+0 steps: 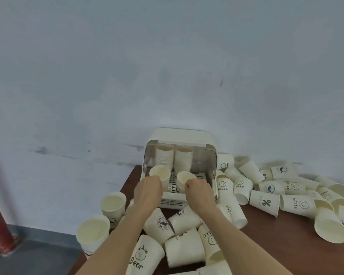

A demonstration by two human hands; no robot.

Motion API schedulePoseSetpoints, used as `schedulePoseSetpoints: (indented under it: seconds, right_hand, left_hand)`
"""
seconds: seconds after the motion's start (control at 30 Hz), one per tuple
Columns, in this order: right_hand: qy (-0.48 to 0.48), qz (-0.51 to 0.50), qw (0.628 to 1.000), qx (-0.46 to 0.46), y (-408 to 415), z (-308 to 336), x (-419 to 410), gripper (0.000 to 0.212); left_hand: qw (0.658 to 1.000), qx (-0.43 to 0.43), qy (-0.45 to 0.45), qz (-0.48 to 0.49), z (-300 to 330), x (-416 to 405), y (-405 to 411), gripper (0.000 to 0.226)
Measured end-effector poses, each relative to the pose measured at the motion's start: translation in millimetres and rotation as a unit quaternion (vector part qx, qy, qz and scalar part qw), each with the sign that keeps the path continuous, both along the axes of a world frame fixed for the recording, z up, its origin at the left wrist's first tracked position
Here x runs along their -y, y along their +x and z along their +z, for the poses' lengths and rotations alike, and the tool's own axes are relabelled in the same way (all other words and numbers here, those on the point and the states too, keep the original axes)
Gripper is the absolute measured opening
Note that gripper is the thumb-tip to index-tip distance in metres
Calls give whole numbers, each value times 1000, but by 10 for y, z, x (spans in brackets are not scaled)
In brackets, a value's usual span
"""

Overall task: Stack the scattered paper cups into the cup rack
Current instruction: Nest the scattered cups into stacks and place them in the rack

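Bear-printed cup (pixel 145 257) lies nearest me, at the table's front edge; both hands are up at the cup rack (pixel 179 169).

Left hand (pixel 148 192) grips one paper cup (pixel 160 173) by its side, mouth tilted toward me; right hand (pixel 200 193) pinches a second cup (pixel 185 179) at the rim (both over the rack's slatted floor). Behind them stand two tall nested stacks (pixel 174 159) under the raised lid. Loose cups (pixel 266 203) lie scattered around the rack on the brown table (pixel 276 245).
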State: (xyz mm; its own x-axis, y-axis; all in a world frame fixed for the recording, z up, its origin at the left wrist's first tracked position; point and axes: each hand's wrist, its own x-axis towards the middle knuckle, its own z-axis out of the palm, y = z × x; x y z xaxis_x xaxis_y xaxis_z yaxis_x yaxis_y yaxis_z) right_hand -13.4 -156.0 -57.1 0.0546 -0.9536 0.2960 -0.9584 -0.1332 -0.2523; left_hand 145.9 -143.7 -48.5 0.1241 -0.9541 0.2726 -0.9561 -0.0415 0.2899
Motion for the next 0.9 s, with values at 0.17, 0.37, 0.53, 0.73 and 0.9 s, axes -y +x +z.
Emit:
schedulePoseSetpoints:
  seconds: [0.17, 0.37, 0.53, 0.73, 0.9]
  right_hand:
    - [10, 12, 1000, -5, -44, -39, 94, 26]
    - [11, 25, 999, -45, -43, -76, 98, 26]
    - [3, 48, 997, -57, -45, -98, 102, 25]
    - [-16, 60, 998, -24, -65, -132, 98, 26]
    - [-7, 66, 998, -24, -59, -124, 83, 28]
  left_hand:
    - [1000, 10, -13, 15, -80, 96, 25, 27]
    - [999, 36, -3, 11, -104, 140, 24, 27]
    - [997, 80, 8, 1, -108, 143, 28, 24]
    - [991, 130, 36, 2, -87, 119, 4, 24]
    - [990, 135, 45, -4, -78, 113, -2, 23]
